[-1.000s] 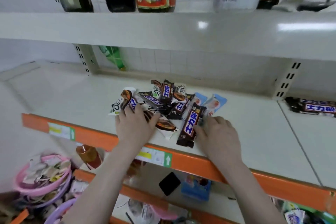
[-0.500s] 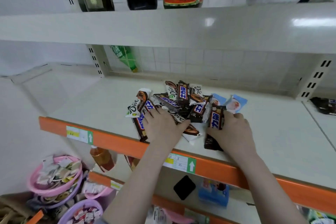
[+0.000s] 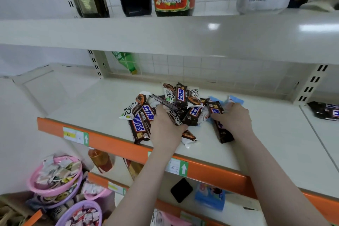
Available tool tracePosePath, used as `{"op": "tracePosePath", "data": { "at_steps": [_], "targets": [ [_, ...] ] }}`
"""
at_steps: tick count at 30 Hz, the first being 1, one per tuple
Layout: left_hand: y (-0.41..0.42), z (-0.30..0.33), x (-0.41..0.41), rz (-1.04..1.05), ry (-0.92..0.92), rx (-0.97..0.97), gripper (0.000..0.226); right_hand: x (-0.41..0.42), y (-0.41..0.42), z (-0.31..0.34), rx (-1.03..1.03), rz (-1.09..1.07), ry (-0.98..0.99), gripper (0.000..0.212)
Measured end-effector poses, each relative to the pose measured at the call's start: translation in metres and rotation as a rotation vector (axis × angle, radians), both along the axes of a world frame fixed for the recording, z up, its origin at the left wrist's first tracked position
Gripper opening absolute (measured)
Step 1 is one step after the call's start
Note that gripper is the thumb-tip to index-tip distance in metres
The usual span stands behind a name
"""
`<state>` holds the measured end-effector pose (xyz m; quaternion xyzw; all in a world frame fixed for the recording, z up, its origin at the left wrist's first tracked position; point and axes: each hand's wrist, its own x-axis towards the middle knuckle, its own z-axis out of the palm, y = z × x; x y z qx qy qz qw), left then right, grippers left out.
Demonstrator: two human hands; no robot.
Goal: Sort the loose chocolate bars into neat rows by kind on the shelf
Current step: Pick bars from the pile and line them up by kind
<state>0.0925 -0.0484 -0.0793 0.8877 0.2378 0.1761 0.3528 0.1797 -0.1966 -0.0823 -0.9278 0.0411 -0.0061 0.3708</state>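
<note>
In the head view, your left hand lies curled on the chocolate bar pile at mid shelf; your right hand seems to grip a brown bar.

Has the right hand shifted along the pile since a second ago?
Yes. The right hand has moved back, away from the orange shelf edge, toward the blue-wrapped bars at the rear of the pile.
</note>
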Motion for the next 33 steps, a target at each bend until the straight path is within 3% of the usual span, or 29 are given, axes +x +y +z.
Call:
{"op": "tracePosePath", "data": {
  "at_steps": [4, 7, 9, 16, 21, 24, 27, 33],
  "targets": [
    [0.011, 0.001, -0.001, 0.057, -0.033, -0.192, 0.038, 0.014, 0.002, 0.003, 0.042, -0.013, 0.088, 0.065],
    [0.017, -0.004, -0.002, 0.043, -0.046, -0.302, 0.015, 0.019, 0.000, 0.010, 0.143, -0.010, 0.137, 0.031],
    [0.017, -0.005, -0.005, 0.043, -0.069, -0.351, 0.016, 0.018, -0.002, 0.016, 0.179, 0.001, 0.163, 0.022],
    [0.013, 0.002, -0.018, 0.039, -0.156, -0.356, 0.037, 0.020, -0.002, 0.023, 0.251, -0.009, 0.202, 0.021],
    [0.012, 0.002, -0.022, 0.047, -0.247, -0.396, 0.029, 0.028, 0.004, 0.021, 0.249, 0.031, 0.184, 0.047],
    [0.008, 0.004, -0.026, 0.022, -0.305, -0.448, 0.036, 0.030, 0.005, 0.029, 0.175, 0.002, 0.226, 0.024],
    [0.006, 0.004, -0.027, 0.016, -0.335, -0.508, 0.037, 0.032, 0.004, 0.035, 0.184, 0.007, 0.275, 0.033],
    [0.003, 0.003, -0.027, -0.029, -0.344, -0.560, 0.020, 0.033, 0.008, 0.032, 0.270, 0.011, 0.285, 0.027]
  ]
}}
